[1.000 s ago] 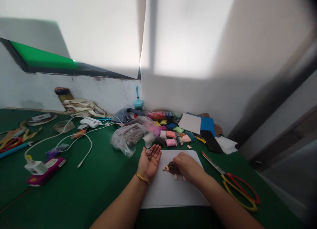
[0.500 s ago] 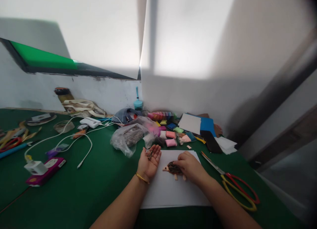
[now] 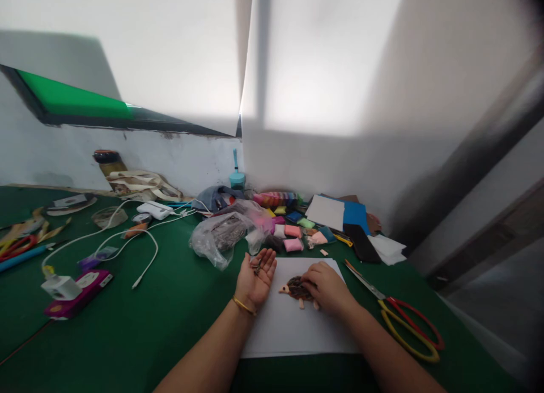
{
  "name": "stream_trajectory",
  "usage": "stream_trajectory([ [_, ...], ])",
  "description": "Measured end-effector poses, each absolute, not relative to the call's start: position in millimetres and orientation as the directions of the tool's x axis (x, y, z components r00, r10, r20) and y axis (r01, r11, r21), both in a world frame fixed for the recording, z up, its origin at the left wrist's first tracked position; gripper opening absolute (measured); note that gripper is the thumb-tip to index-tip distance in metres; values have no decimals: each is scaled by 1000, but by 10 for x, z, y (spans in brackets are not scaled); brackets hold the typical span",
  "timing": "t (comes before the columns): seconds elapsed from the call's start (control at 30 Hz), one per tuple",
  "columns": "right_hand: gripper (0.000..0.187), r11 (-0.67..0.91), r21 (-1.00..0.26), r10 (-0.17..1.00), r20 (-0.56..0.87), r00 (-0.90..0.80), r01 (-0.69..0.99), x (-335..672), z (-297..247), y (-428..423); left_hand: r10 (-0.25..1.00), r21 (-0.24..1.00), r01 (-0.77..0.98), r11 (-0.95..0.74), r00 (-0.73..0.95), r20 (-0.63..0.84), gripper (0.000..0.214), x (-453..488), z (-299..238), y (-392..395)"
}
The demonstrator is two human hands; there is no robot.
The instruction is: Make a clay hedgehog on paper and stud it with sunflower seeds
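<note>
My left hand (image 3: 255, 278) lies palm up at the left edge of a white sheet of paper (image 3: 297, 325), fingers spread, with a few small dark seeds (image 3: 257, 263) resting in the palm. My right hand (image 3: 326, 284) rests on the paper with its fingers curled and pinched against the back of a small brown clay hedgehog figure (image 3: 295, 288). The figure has a pale snout pointing left and pale feet below.
A clear plastic bag of dark seeds (image 3: 221, 234) lies behind my left hand. Coloured clay packets (image 3: 293, 234) and foam sheets (image 3: 340, 214) sit at the back. Red-and-yellow scissors (image 3: 403, 319) lie to the right. White cables (image 3: 127, 240) and a pink box (image 3: 76, 296) lie on the green table at left.
My right hand has shifted slightly right along the figure's back, uncovering more of the brown body. My left hand has stayed still.
</note>
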State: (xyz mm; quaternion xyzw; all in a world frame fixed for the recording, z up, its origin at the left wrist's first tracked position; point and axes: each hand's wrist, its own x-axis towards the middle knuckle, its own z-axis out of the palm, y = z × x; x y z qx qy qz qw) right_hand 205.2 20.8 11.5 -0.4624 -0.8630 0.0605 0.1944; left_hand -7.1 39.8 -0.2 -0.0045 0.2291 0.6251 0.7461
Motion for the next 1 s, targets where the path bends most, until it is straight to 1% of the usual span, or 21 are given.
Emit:
stream_trajectory([
  [0.1, 12, 559, -279, 826, 272, -494, 781, 2022, 106, 222, 928, 282, -935, 217, 107, -357, 39, -72, 8, 398],
  [0.27, 19, 583, -236, 807, 278, -521, 777, 1998, 91, 230, 932, 285, -934, 215, 109, -344, 39, -74, -7, 404],
  [0.5, 7, 613, -165, 784, 244, -570, 772, 1994, 91, 250, 930, 287, -932, 220, 112, -351, 39, -70, -12, 405],
  [0.6, 10, 598, -177, 797, 237, -556, 781, 1999, 111, 244, 931, 288, -931, 224, 117, -345, 39, -72, -12, 402],
  [0.8, 20, 626, -232, 771, 322, -549, 744, 2020, 169, 207, 930, 289, -930, 228, 120, -347, 39, -69, 1, 396],
  [1.0, 19, 650, -241, 754, 329, -569, 721, 2000, 151, 226, 929, 288, -931, 226, 118, -350, 38, -68, -1, 392],
])
